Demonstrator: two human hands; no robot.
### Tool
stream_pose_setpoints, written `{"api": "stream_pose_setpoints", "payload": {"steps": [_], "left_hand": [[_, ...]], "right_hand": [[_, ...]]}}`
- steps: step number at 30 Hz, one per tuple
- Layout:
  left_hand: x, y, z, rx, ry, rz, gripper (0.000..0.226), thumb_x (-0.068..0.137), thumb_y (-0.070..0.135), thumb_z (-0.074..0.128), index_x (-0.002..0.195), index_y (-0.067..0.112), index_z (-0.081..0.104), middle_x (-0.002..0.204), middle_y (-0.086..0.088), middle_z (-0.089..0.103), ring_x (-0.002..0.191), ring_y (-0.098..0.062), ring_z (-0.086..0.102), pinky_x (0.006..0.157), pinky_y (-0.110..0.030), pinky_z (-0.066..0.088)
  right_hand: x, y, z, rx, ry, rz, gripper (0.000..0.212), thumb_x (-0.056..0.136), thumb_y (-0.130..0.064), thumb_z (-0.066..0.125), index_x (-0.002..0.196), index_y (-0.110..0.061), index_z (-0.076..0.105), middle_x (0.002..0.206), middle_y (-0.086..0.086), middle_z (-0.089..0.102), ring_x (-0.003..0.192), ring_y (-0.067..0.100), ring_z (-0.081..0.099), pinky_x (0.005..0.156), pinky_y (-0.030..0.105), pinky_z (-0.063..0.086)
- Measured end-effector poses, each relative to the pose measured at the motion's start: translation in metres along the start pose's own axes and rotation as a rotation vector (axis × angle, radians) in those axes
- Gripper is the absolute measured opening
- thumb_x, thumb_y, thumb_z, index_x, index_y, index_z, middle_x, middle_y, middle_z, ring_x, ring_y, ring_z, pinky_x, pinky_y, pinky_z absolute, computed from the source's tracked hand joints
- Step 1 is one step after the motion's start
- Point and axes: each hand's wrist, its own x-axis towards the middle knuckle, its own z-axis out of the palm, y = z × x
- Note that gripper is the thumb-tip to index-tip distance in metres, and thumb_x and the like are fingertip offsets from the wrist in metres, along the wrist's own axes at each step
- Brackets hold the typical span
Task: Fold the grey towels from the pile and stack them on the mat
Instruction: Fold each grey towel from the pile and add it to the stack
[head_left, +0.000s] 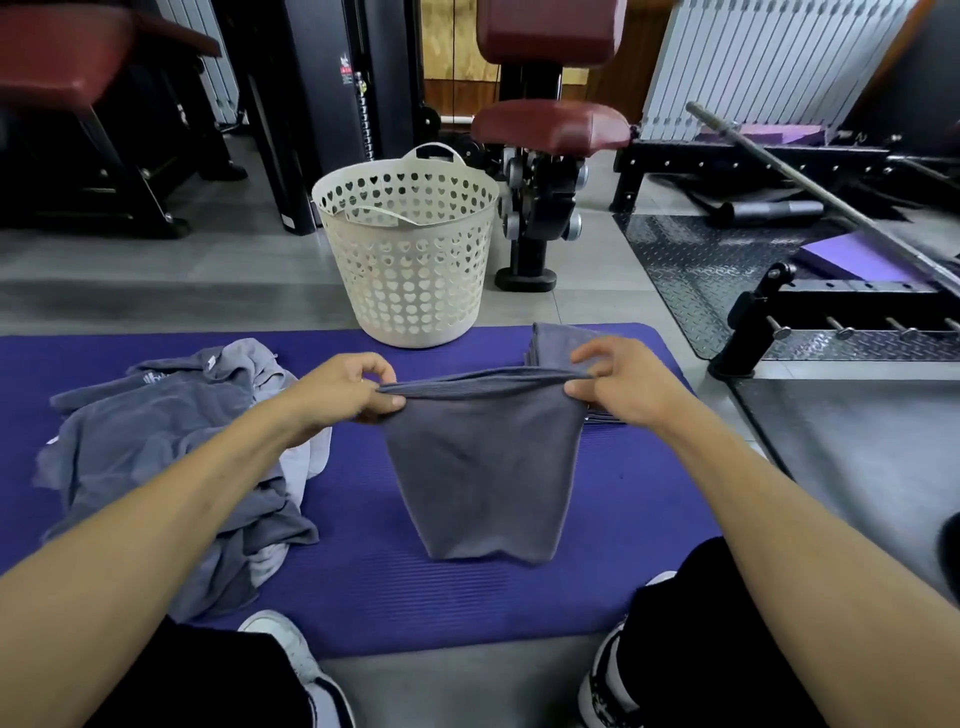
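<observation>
**Doubled towel held up, two pinches carrying it**

Head view: At frame centre the left hand (358, 387) and right hand (618, 382) each pinch a top corner of a grey towel (483, 467), thumb against fingers, each grip clamped on the folded upper edge. The towel hangs doubled, its lower edge just above or touching the purple mat (639, 493); which one, I cannot tell. The unfolded pile (171, 447) lies at centre left on the mat, and the stack of folded towels (553, 343) sits behind the right hand, near the white basket (410, 249).

Risks, as I judge them: the layers at the top edge may slip apart if either pinch loosens, leaving the corners misaligned. Lowering the towel unevenly could crease the next fold. The hanging cloth sits close to the pile's edge, so a swing to the left could drag loose towels along.

Hard to make out: the stack is mostly covered by the right hand and the held towel, so its height and count are unclear. The basket's inside shows only partly. The pile's towels overlap too much to count, and both forearms hide parts of the mat.
</observation>
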Motion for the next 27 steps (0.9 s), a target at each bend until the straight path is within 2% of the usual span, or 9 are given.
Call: {"api": "stream_pose_setpoints", "payload": {"steps": [3, 6, 9, 11, 14, 17, 19, 22, 27], "left_hand": [[-0.008, 0.005, -0.009, -0.059, -0.201, -0.103, 0.022, 0.089, 0.004, 0.066, 0.108, 0.011, 0.072, 0.096, -0.013, 0.073, 0.085, -0.021, 0.067, 0.079, -0.029, 0.055], [-0.004, 0.005, -0.011, -0.064, -0.189, -0.171, 0.014, 0.089, 0.006, 0.066, 0.099, 0.002, 0.074, 0.094, -0.014, 0.072, 0.082, -0.02, 0.066, 0.069, -0.024, 0.057], [0.011, -0.004, 0.002, 0.054, -0.072, -0.214, 0.014, 0.087, 0.008, 0.07, 0.092, -0.005, 0.071, 0.082, -0.014, 0.066, 0.073, -0.02, 0.063, 0.065, -0.026, 0.058], [0.025, -0.012, 0.013, 0.171, 0.002, -0.229, 0.01, 0.087, 0.01, 0.071, 0.083, 0.001, 0.071, 0.073, -0.01, 0.063, 0.063, -0.018, 0.059, 0.058, -0.025, 0.056], [0.044, -0.026, 0.026, 0.215, 0.251, -0.113, 0.01, 0.086, 0.016, 0.074, 0.077, 0.013, 0.07, 0.069, -0.002, 0.061, 0.064, -0.018, 0.057, 0.062, -0.027, 0.054], [0.056, -0.024, 0.029, 0.116, 0.487, 0.119, 0.006, 0.086, 0.015, 0.073, 0.082, 0.019, 0.071, 0.076, -0.002, 0.067, 0.069, -0.014, 0.057, 0.066, -0.021, 0.046], [0.062, -0.017, 0.024, 0.025, 0.542, 0.213, 0.007, 0.086, 0.013, 0.072, 0.083, 0.019, 0.071, 0.081, -0.005, 0.07, 0.073, -0.013, 0.058, 0.072, -0.028, 0.048], [0.063, -0.009, 0.015, 0.031, 0.521, 0.242, 0.012, 0.088, 0.016, 0.07, 0.078, 0.018, 0.064, 0.075, -0.003, 0.064, 0.067, -0.011, 0.052, 0.068, -0.028, 0.044], [0.039, -0.044, 0.027, 0.173, 0.341, 0.129, 0.017, 0.091, 0.015, 0.067, 0.078, 0.017, 0.056, 0.069, -0.001, 0.058, 0.062, -0.015, 0.047, 0.06, -0.029, 0.037]], "right_hand": [[-0.008, 0.001, -0.004, 0.074, -0.139, 0.075, 0.009, 0.087, -0.009, 0.072, 0.08, -0.015, 0.071, 0.073, 0.003, 0.067, 0.073, 0.018, 0.061, 0.08, 0.032, 0.055], [-0.01, 0.004, -0.004, 0.093, -0.223, 0.114, 0.012, 0.088, -0.009, 0.071, 0.078, -0.006, 0.074, 0.075, 0.007, 0.068, 0.076, 0.02, 0.062, 0.086, 0.036, 0.058], [-0.004, 0.009, 0.005, -0.184, -0.266, 0.112, 0.014, 0.089, -0.009, 0.068, 0.082, 0.004, 0.07, 0.075, 0.016, 0.068, 0.068, 0.02, 0.06, 0.069, 0.03, 0.056], [0.004, 0.01, 0.016, -0.39, -0.258, 0.1, 0.015, 0.086, -0.008, 0.066, 0.08, 0.006, 0.066, 0.072, 0.017, 0.064, 0.064, 0.021, 0.054, 0.059, 0.026, 0.046], [0.02, 0.007, 0.027, -0.456, -0.099, 0.062, 0.016, 0.087, -0.01, 0.061, 0.074, -0.001, 0.064, 0.072, 0.011, 0.06, 0.07, 0.024, 0.053, 0.056, 0.025, 0.04], [0.032, -0.001, 0.031, -0.273, 0.138, -0.02, 0.008, 0.094, -0.013, 0.057, 0.087, -0.009, 0.061, 0.08, 0.009, 0.062, 0.076, 0.025, 0.055, 0.065, 0.029, 0.045], [0.033, -0.006, 0.029, -0.148, 0.238, -0.067, 0.002, 0.096, -0.013, 0.056, 0.094, -0.014, 0.056, 0.08, 0.004, 0.059, 0.07, 0.018, 0.051, 0.061, 0.027, 0.041], [0.033, -0.009, 0.025, -0.119, 0.256, -0.128, 0.003, 0.095, -0.013, 0.057, 0.094, -0.015, 0.054, 0.074, 0.0, 0.059, 0.064, 0.011, 0.05, 0.052, 0.021, 0.036], [0.013, 0.021, 0.044, -0.096, 0.105, -0.102, 0.008, 0.096, -0.011, 0.056, 0.091, -0.016, 0.052, 0.077, 0.0, 0.058, 0.062, 0.013, 0.048, 0.045, 0.014, 0.033]]}}
